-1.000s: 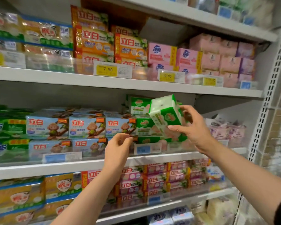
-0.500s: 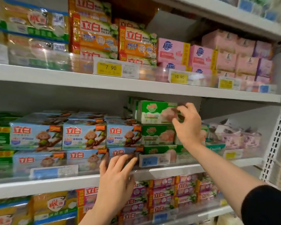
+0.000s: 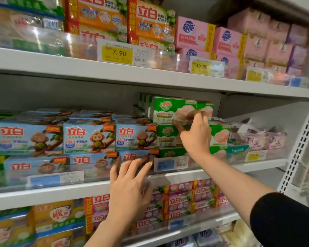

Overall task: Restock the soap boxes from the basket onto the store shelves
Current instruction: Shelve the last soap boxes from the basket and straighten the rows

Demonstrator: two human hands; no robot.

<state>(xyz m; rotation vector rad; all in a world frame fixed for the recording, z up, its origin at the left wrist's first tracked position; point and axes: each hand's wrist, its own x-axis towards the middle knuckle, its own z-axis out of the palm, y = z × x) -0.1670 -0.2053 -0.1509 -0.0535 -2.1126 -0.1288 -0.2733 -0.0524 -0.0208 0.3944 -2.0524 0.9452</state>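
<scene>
Top green soap box (image 3: pixel 169 110) lies flat, long axis running left-right.

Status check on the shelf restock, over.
Right hand fingers on top green soap box, box seated on green stack. Left hand open, fingers spread at the clear shelf guard. Nothing blocking.

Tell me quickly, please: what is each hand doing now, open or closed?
Left hand: open, fingers spread against the clear shelf guard, holding nothing.
Right hand: open, fingertips touching the top green soap box, not gripping it.
</scene>
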